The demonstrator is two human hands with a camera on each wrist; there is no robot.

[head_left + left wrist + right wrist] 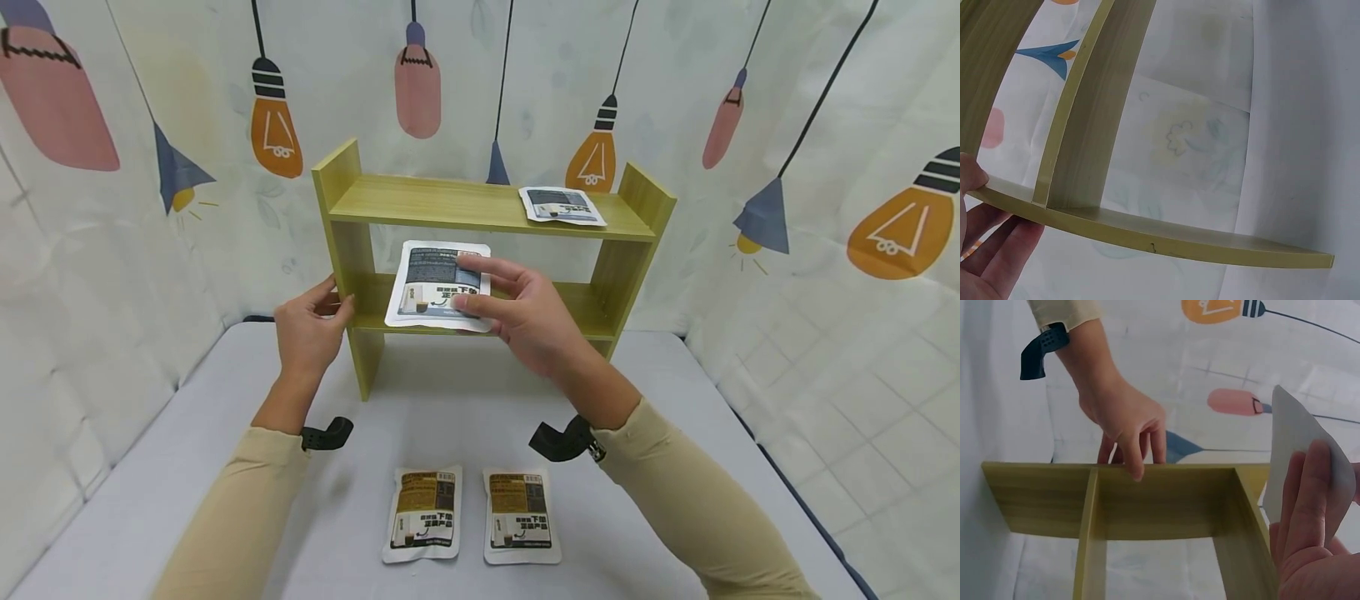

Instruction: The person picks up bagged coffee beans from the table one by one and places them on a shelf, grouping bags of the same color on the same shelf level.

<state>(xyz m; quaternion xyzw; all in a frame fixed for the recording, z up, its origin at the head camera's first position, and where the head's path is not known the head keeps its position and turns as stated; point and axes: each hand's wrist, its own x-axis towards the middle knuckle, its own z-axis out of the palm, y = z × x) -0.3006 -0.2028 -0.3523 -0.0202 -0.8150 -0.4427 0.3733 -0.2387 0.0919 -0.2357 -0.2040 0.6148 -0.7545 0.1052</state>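
Note:
My right hand (536, 321) pinches a flat white pouch (431, 279) with a dark printed label, thumb and index finger on its printed face. The pouch is held in front of the wooden shelf (450, 202), overlapping the middle board in the head view. In the right wrist view, fingers (1313, 494) lie against the pouch's plain white back (1291, 425). My left hand (309, 333) grips the front edge of the shelf's left side panel (1166, 245), thumb on the inner side and fingers outside. A similar dark-labelled pouch (562, 206) lies on the top board, toward the right.
Two white pouches with brown labels, the left one (423, 514) and the right one (521, 517), lie side by side on the white table (352, 500) near the front. Behind the shelf hangs a cloth (322, 50) printed with lamps. A black wrist mount (562, 439) sticks out from the right sleeve.

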